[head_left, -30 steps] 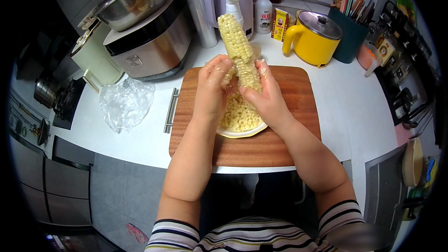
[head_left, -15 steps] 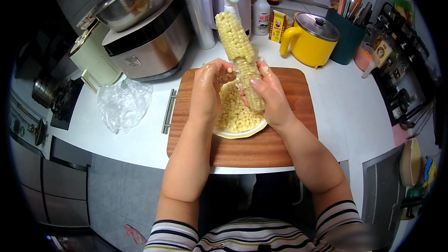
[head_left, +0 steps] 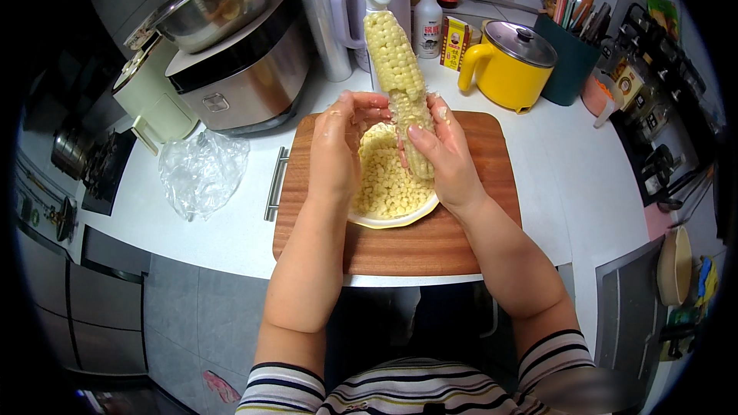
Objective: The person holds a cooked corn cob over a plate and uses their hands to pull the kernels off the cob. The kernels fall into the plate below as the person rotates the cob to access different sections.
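My right hand [head_left: 457, 165] is wrapped round the lower part of a pale yellow corn cob [head_left: 393, 54], thumb on its near side. Kernels still cover the cob's upper part; lower down, some of it is stripped. Beside the cob's middle, my left hand [head_left: 332, 146] is cupped with its fingers stretched toward it. Whether those fingertips touch the cob, I cannot tell. Loose corn kernels [head_left: 388, 188] fill much of a white bowl [head_left: 388, 224] beneath both hands. The bowl stands on a brown wooden cutting board [head_left: 415, 255], its right side partly hidden by the cob and right hand.
A crumpled clear plastic bag [head_left: 204, 177] lies left of the board's metal handle [head_left: 275, 184]. Behind stand a rice cooker [head_left: 238, 69] with a steel bowl [head_left: 219, 11] on it, a spray bottle [head_left: 427, 23], a yellow pot [head_left: 511, 73] and a dark green utensil holder [head_left: 567, 58].
The cob has tipped slightly more upright, its top shifting a little right. My left fingers have straightened and lifted a little from the cob's stripped part.
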Action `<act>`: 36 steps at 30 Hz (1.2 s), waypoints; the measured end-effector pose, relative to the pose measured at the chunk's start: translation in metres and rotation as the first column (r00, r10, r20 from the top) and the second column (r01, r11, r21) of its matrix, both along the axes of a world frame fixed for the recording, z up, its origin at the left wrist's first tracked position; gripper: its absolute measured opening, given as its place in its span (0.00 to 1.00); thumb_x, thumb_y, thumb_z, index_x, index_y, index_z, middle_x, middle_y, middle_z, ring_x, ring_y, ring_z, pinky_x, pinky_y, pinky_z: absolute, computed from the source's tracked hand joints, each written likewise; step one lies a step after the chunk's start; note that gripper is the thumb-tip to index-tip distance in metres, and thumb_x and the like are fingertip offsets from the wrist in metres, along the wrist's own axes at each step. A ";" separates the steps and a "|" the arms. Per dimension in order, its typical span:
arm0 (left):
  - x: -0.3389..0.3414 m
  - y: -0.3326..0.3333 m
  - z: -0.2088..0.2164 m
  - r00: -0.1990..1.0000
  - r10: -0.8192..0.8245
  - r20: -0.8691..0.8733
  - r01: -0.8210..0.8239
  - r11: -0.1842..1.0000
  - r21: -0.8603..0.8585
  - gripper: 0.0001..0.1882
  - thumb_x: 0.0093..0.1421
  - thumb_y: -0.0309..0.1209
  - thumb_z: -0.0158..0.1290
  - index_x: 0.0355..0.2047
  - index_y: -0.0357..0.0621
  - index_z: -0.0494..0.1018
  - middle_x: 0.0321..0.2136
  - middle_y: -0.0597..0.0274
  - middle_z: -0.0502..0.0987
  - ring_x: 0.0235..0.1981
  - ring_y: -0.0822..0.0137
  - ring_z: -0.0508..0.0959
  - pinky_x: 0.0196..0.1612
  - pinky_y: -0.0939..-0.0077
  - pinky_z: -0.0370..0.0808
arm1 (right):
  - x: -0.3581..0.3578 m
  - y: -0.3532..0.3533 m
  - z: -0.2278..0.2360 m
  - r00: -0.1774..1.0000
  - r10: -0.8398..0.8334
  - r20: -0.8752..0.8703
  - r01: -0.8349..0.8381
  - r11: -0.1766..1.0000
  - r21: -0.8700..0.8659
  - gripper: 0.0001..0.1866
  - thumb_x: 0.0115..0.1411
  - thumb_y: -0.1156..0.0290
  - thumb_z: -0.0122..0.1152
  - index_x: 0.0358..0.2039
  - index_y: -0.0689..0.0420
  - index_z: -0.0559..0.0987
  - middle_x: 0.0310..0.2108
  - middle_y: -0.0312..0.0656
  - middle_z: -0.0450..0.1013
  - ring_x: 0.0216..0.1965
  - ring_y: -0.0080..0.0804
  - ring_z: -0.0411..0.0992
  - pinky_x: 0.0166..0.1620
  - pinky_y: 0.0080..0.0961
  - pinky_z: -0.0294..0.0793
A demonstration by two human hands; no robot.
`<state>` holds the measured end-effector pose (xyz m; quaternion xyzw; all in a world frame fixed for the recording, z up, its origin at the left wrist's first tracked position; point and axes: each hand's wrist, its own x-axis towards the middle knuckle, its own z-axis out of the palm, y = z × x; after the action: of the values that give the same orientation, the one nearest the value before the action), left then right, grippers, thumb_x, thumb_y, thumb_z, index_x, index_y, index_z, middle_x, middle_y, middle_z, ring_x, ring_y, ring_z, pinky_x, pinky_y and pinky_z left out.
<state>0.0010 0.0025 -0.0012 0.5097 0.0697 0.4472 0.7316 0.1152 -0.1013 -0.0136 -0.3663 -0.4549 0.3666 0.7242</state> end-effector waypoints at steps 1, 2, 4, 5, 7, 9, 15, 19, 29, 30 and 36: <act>-0.001 0.001 0.000 1.000 -0.022 -0.002 0.022 1.000 -0.005 0.09 0.63 0.28 0.47 0.38 0.37 0.74 0.35 0.59 0.77 0.37 0.69 0.76 0.46 0.73 0.71 | 0.000 0.000 0.000 1.000 0.000 -0.001 0.000 1.000 0.007 0.22 0.64 0.69 0.53 0.56 0.62 0.63 0.49 0.40 0.66 0.49 0.22 0.65 0.51 0.21 0.66; -0.003 0.003 -0.001 0.999 -0.044 -0.004 0.044 0.999 -0.011 0.09 0.63 0.28 0.47 0.39 0.36 0.74 0.36 0.58 0.78 0.38 0.68 0.76 0.46 0.73 0.71 | -0.001 0.001 0.000 1.000 0.000 -0.002 0.000 1.000 0.014 0.22 0.64 0.69 0.53 0.56 0.62 0.63 0.49 0.40 0.66 0.48 0.22 0.65 0.51 0.21 0.66; -0.003 0.005 -0.003 0.998 -0.045 -0.034 0.045 0.999 0.005 0.10 0.63 0.26 0.46 0.40 0.36 0.74 0.37 0.56 0.78 0.39 0.67 0.77 0.47 0.72 0.72 | -0.001 0.001 0.001 1.000 -0.001 -0.003 0.001 1.000 0.022 0.22 0.64 0.69 0.53 0.56 0.62 0.63 0.49 0.40 0.66 0.48 0.22 0.65 0.50 0.21 0.66; -0.002 0.006 -0.004 0.998 -0.023 -0.061 0.025 0.999 0.028 0.10 0.62 0.25 0.45 0.40 0.35 0.74 0.37 0.55 0.78 0.40 0.66 0.77 0.48 0.72 0.72 | -0.002 0.001 0.001 1.000 -0.002 -0.002 0.002 1.000 0.022 0.22 0.64 0.69 0.53 0.56 0.62 0.63 0.49 0.40 0.66 0.48 0.22 0.65 0.50 0.21 0.66; -0.001 0.007 -0.005 0.997 0.012 -0.076 -0.006 0.997 0.081 0.11 0.60 0.22 0.44 0.41 0.35 0.73 0.39 0.55 0.78 0.42 0.65 0.77 0.50 0.71 0.71 | -0.002 0.001 0.001 1.000 -0.009 0.006 0.009 1.000 0.024 0.22 0.64 0.69 0.53 0.56 0.62 0.63 0.49 0.40 0.66 0.48 0.22 0.64 0.50 0.21 0.67; 0.001 0.006 -0.007 0.998 0.038 -0.054 -0.030 0.990 0.139 0.14 0.56 0.19 0.43 0.42 0.34 0.73 0.41 0.54 0.77 0.44 0.65 0.76 0.52 0.71 0.70 | -0.002 0.001 0.001 1.000 -0.022 0.019 0.021 0.999 0.026 0.22 0.64 0.69 0.53 0.56 0.62 0.63 0.49 0.40 0.65 0.48 0.22 0.64 0.50 0.21 0.67; 0.000 0.007 -0.006 0.998 -0.048 0.033 0.043 0.991 0.127 0.16 0.57 0.22 0.46 0.47 0.32 0.71 0.45 0.53 0.75 0.49 0.63 0.74 0.56 0.70 0.67 | 0.000 0.001 -0.001 0.999 -0.019 0.029 0.018 1.000 0.021 0.23 0.62 0.72 0.55 0.55 0.63 0.63 0.50 0.41 0.65 0.48 0.24 0.65 0.51 0.23 0.68; 0.001 0.004 -0.005 1.000 0.013 -0.011 -0.011 0.989 0.145 0.17 0.60 0.28 0.52 0.48 0.35 0.70 0.44 0.56 0.75 0.47 0.66 0.73 0.55 0.72 0.67 | -0.004 0.006 -0.006 0.981 -0.146 0.128 0.142 0.989 0.040 0.24 0.60 0.73 0.58 0.55 0.64 0.63 0.49 0.43 0.67 0.50 0.27 0.67 0.52 0.25 0.68; -0.001 -0.002 -0.001 0.993 0.018 -0.119 0.000 0.988 0.154 0.18 0.60 0.31 0.56 0.48 0.36 0.71 0.39 0.63 0.76 0.41 0.74 0.73 0.46 0.78 0.70 | -0.003 0.016 -0.023 0.680 -0.477 0.557 0.479 0.864 0.155 0.26 0.57 0.73 0.62 0.53 0.64 0.64 0.45 0.52 0.72 0.47 0.39 0.73 0.48 0.33 0.72; -0.001 -0.002 0.000 0.993 0.013 -0.120 0.005 0.990 0.142 0.17 0.60 0.31 0.56 0.48 0.36 0.71 0.39 0.63 0.76 0.41 0.74 0.73 0.46 0.78 0.70 | -0.002 0.016 -0.024 0.673 -0.470 0.571 0.477 0.866 0.150 0.25 0.57 0.73 0.62 0.53 0.63 0.64 0.46 0.49 0.72 0.48 0.35 0.72 0.48 0.31 0.72; -0.003 0.006 -0.005 0.982 0.025 -0.190 0.004 0.989 0.149 0.17 0.56 0.24 0.45 0.46 0.33 0.71 0.31 0.66 0.74 0.27 0.79 0.69 0.29 0.85 0.65 | -0.011 0.011 -0.017 0.564 -0.475 0.675 0.506 0.845 0.173 0.25 0.56 0.71 0.62 0.51 0.65 0.64 0.43 0.62 0.71 0.45 0.60 0.71 0.45 0.42 0.72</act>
<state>-0.0017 0.0082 -0.0059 0.6032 0.1087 0.4040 0.6791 0.1044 -0.0901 -0.0311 -0.6023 -0.5651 -0.0051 0.5639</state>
